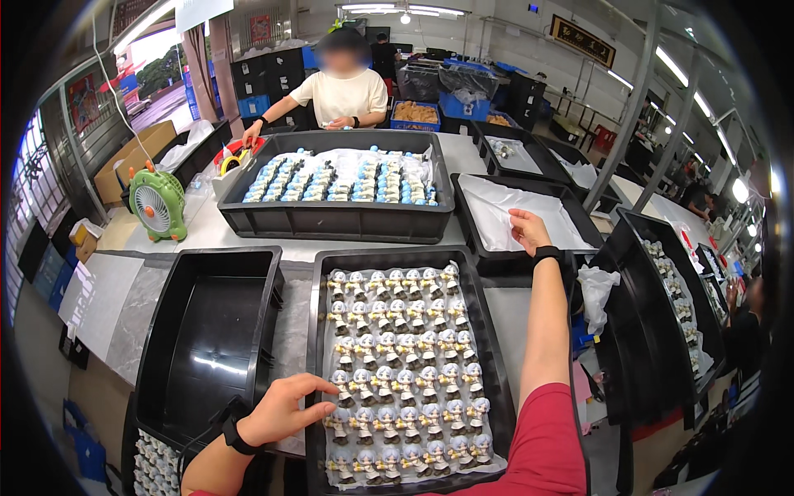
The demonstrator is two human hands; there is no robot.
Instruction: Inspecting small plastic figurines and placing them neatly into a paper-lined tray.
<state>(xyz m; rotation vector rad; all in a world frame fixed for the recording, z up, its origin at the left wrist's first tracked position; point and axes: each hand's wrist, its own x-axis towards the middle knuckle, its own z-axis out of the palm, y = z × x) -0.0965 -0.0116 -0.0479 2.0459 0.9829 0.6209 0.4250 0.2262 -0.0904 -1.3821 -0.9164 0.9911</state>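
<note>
Rows of small doll figurines (405, 380) with pale blue-white hair stand on a white sheet in a black tray (313, 355) in front of me. My left hand (285, 407) is at this tray's left edge, thumb and forefinger spread beside the outermost figurines; it holds nothing. Farther off to the right, my right hand (531, 231) reaches over a second black tray (471, 240) lined with a white sheet (494, 211). Its fingers are closed at the sheet and seem to pinch it, though the fingertips are partly hidden. Both wrists wear black bands.
A bare black tray (219, 322) lies at left. Ahead is a large black tray (331, 225) of blue-and-white pieces, with a co-worker (343, 91) behind it. A green fan (157, 202) stands far left. Another tray (653, 331) of figurines tilts at right, near a crumpled plastic bag (597, 288).
</note>
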